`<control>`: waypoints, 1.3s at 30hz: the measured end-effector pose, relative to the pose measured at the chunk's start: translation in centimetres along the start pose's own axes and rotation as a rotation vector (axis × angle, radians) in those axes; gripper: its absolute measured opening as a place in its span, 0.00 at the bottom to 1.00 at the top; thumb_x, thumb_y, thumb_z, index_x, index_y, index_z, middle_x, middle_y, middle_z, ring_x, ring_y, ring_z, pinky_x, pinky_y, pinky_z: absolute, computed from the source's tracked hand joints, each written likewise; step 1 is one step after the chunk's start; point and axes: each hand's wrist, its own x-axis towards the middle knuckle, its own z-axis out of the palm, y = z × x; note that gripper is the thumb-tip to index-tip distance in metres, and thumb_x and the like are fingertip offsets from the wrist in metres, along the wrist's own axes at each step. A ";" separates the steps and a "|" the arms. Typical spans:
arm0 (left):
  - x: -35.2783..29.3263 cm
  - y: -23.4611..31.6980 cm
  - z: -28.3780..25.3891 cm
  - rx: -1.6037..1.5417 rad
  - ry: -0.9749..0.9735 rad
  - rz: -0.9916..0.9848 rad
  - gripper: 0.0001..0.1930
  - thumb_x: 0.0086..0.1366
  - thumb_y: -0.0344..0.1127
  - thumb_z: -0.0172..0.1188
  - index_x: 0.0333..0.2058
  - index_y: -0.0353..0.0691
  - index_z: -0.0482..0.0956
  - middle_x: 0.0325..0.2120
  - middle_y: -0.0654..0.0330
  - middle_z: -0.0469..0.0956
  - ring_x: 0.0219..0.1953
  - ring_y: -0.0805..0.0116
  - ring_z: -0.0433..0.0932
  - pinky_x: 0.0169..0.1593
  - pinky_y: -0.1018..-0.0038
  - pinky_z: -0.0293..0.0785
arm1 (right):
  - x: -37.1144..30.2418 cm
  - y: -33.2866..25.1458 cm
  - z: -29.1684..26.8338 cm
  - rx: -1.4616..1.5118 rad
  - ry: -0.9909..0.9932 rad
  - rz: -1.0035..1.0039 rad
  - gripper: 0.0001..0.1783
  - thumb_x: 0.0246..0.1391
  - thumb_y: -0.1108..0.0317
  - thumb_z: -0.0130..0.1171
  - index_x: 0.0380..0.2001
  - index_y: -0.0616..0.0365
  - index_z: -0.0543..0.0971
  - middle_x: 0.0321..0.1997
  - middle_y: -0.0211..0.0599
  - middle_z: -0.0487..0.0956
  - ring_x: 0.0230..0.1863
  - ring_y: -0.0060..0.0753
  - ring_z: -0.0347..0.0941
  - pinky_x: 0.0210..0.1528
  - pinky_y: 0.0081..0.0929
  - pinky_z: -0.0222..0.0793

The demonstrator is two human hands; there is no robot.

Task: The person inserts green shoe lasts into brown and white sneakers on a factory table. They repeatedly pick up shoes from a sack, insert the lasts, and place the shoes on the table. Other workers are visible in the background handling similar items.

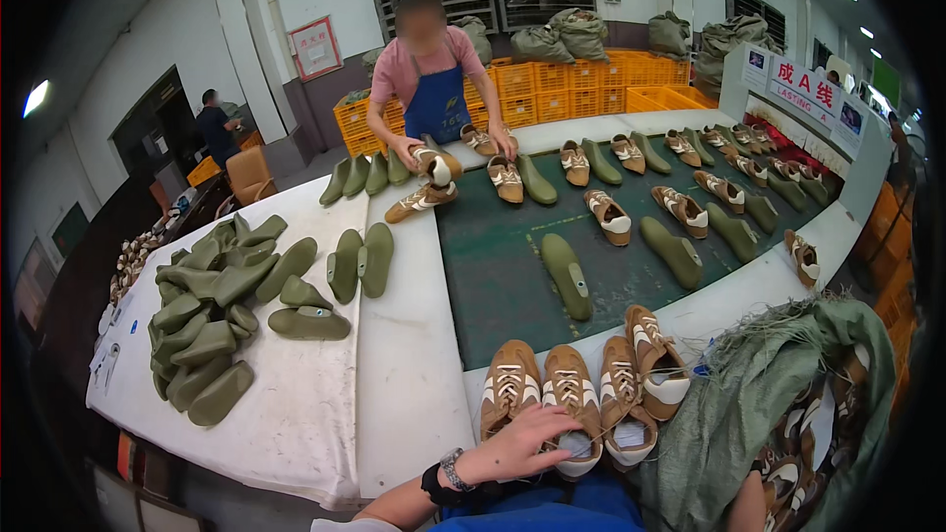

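Rests the left hand [522, 441], with a watch [455, 470] and a black band [434, 485] at the wrist, at the lower centre of the frame, over the heel ends of the two leftmost of four brown sneakers [567, 374]. Has fingers extended there, not clenched; cannot tell from this view of any grip on a shoe. Has all four sneakers side by side at the near edge of the white surface [414, 424], toes toward the top of the frame, with the rightmost set slightly higher. Has the right forearm [747, 507] at the lower right, beside a green woven sack [749, 404] with more brown shoes inside; cannot see the right hand, so cannot tell its hold.

Faces a dark green belt [493, 266] at centre right, bearing brown sneakers and green lasts in rows, with a lone last [566, 276] above the four sneakers. Shows a heap of lasts [212, 281] at left. Shows, at upper centre, a co-worker [434, 99] in pink top and blue apron, with one hand on a lifted sneaker [439, 167] and the other touching a sneaker on the belt. Shows yellow crates [572, 89] behind, under stuffed sacks [576, 34].
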 end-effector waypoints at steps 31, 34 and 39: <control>-0.7 1.8 -0.5 -1.091 0.592 -0.395 0.33 0.58 0.22 0.54 0.62 0.38 0.52 0.55 0.56 0.66 0.56 0.66 0.67 0.58 0.70 0.65 | -14.2 -35.2 4.9 0.123 -0.102 -1.426 0.20 0.37 0.62 0.71 0.36 0.55 0.79 0.40 0.35 0.72 0.40 0.40 0.69 0.43 0.31 0.68; -0.7 1.9 -0.2 -0.888 0.609 -0.320 0.35 0.60 0.25 0.53 0.63 0.36 0.47 0.58 0.53 0.61 0.60 0.65 0.62 0.61 0.69 0.59 | -13.3 -35.1 6.1 0.021 -0.142 -1.278 0.32 0.37 0.63 0.71 0.49 0.57 0.74 0.49 0.40 0.69 0.41 0.42 0.71 0.42 0.32 0.71; -0.7 1.3 0.1 -0.734 0.573 -0.392 0.36 0.62 0.28 0.53 0.64 0.33 0.44 0.61 0.49 0.56 0.62 0.64 0.58 0.63 0.69 0.55 | -12.4 -35.3 8.8 0.161 -0.340 -0.911 0.34 0.41 0.71 0.67 0.55 0.62 0.69 0.49 0.48 0.74 0.43 0.35 0.76 0.43 0.30 0.74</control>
